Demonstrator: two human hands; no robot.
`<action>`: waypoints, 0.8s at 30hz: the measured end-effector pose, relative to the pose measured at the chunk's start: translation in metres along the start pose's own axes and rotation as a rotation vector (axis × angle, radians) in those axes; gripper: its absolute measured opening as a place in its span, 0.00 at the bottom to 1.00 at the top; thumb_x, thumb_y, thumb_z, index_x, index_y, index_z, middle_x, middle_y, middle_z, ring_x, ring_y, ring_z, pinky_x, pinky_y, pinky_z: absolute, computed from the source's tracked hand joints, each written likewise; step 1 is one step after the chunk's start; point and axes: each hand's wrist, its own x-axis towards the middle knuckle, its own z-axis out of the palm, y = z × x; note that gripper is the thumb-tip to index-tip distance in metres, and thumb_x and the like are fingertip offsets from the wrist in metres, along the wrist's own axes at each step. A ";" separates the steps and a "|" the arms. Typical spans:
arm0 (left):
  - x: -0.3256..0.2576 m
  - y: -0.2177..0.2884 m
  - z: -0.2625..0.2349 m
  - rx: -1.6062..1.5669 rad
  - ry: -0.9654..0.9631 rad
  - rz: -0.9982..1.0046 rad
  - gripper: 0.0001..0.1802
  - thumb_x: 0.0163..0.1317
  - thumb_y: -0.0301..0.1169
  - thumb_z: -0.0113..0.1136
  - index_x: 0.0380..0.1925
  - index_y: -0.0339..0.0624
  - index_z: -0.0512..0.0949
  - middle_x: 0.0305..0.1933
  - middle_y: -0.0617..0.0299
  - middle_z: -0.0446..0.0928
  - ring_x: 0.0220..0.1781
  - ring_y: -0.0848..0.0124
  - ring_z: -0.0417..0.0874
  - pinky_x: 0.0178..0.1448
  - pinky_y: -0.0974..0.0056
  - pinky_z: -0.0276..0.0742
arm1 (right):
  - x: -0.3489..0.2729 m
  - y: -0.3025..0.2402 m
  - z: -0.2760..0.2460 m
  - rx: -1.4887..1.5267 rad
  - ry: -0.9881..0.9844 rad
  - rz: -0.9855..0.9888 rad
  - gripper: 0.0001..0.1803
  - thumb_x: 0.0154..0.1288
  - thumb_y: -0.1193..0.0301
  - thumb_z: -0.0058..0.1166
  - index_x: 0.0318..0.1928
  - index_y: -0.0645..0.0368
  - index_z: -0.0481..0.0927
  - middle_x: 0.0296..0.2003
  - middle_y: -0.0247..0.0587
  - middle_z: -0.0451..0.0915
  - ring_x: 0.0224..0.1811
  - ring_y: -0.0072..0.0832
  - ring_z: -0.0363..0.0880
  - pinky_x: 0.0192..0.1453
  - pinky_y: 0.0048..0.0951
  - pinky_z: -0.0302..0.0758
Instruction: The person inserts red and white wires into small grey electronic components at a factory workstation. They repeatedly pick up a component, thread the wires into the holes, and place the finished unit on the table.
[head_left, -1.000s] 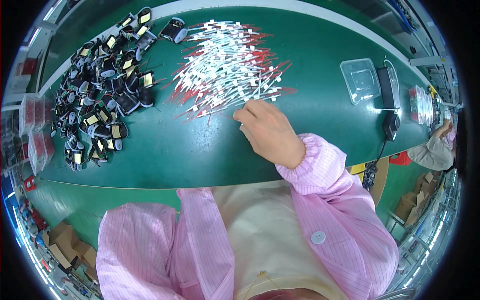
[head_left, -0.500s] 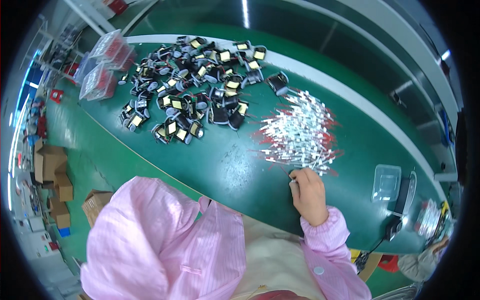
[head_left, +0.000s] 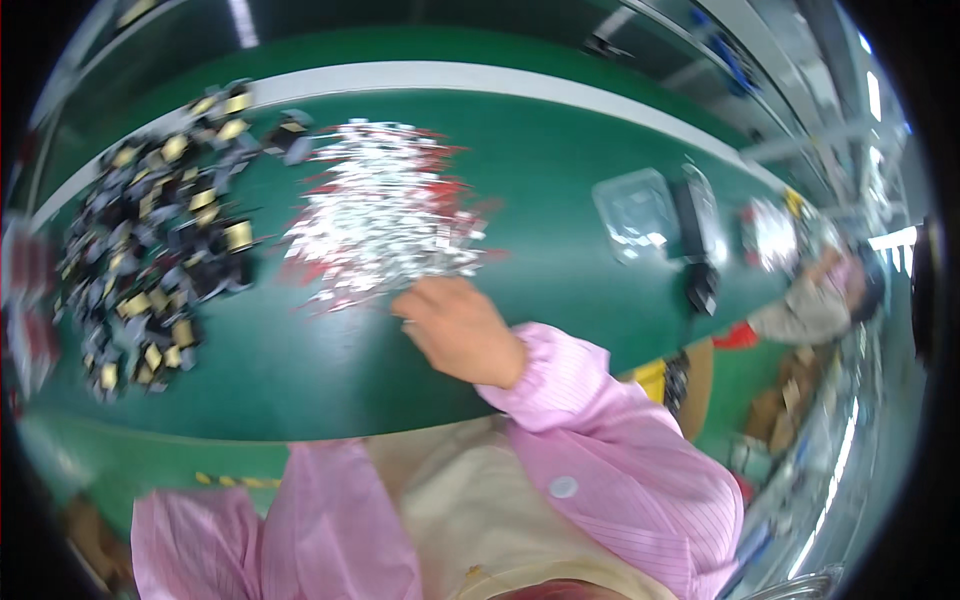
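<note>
My right hand is at the near right edge of a pile of small white connectors with red wires. Its fingers are curled together, palm down. A tiny pale spot shows at the fingertips, but whether it is a held connector is too blurred to tell. My left hand is out of the picture; only the pink sleeve on that side shows, low at the left. Left of the connectors, many black and grey parts with pale yellow patches are heaped on the green table.
Toward the right lie a clear plastic tray and a dark, long device with a pale edge. Beyond them is a bundle of pale items. Another person sits at the far right. Clear boxes with red contents stand at the left.
The whole view has swung to the right, so both piles appear farther left and are smeared. My right hand stays by the near edge of the connector pile, fingers still curled.
</note>
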 end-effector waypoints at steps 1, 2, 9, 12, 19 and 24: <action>0.001 -0.008 0.001 -0.017 -0.015 -0.011 0.08 0.60 0.26 0.55 0.37 0.41 0.80 0.40 0.50 0.81 0.39 0.60 0.83 0.38 0.62 0.77 | -0.002 0.001 0.000 -0.012 -0.027 0.015 0.13 0.53 0.74 0.60 0.40 0.55 0.75 0.35 0.40 0.72 0.41 0.40 0.74 0.45 0.40 0.70; 0.001 -0.014 0.005 -0.039 -0.027 -0.016 0.08 0.60 0.26 0.55 0.37 0.41 0.80 0.40 0.50 0.81 0.39 0.60 0.83 0.38 0.62 0.77 | -0.004 0.003 -0.003 0.015 0.024 -0.013 0.12 0.54 0.74 0.59 0.40 0.55 0.74 0.35 0.40 0.71 0.40 0.38 0.74 0.44 0.38 0.69; 0.007 -0.027 0.007 -0.122 -0.078 0.001 0.08 0.61 0.26 0.55 0.38 0.41 0.81 0.41 0.49 0.81 0.39 0.59 0.83 0.38 0.62 0.77 | -0.013 0.003 -0.003 -0.049 0.016 0.023 0.13 0.55 0.74 0.59 0.41 0.55 0.74 0.35 0.38 0.70 0.41 0.36 0.73 0.45 0.36 0.69; 0.010 -0.012 0.002 -0.082 -0.075 0.024 0.08 0.61 0.27 0.55 0.38 0.41 0.81 0.41 0.49 0.81 0.40 0.59 0.83 0.38 0.62 0.77 | -0.007 0.003 0.003 -0.033 0.003 0.008 0.13 0.54 0.74 0.59 0.42 0.55 0.74 0.35 0.38 0.70 0.42 0.36 0.73 0.45 0.37 0.69; 0.025 0.052 0.009 -0.029 -0.101 0.240 0.08 0.62 0.27 0.55 0.39 0.41 0.81 0.41 0.48 0.82 0.40 0.58 0.84 0.38 0.62 0.78 | 0.003 -0.011 -0.007 0.037 -0.010 0.015 0.12 0.53 0.78 0.59 0.40 0.57 0.76 0.35 0.44 0.73 0.39 0.44 0.74 0.43 0.41 0.70; 0.033 0.093 0.016 -0.106 -0.190 0.413 0.08 0.62 0.28 0.55 0.39 0.41 0.81 0.41 0.47 0.82 0.40 0.58 0.84 0.38 0.62 0.78 | 0.001 -0.014 -0.010 0.044 -0.014 0.022 0.12 0.53 0.79 0.58 0.40 0.58 0.75 0.34 0.43 0.72 0.36 0.44 0.74 0.41 0.42 0.69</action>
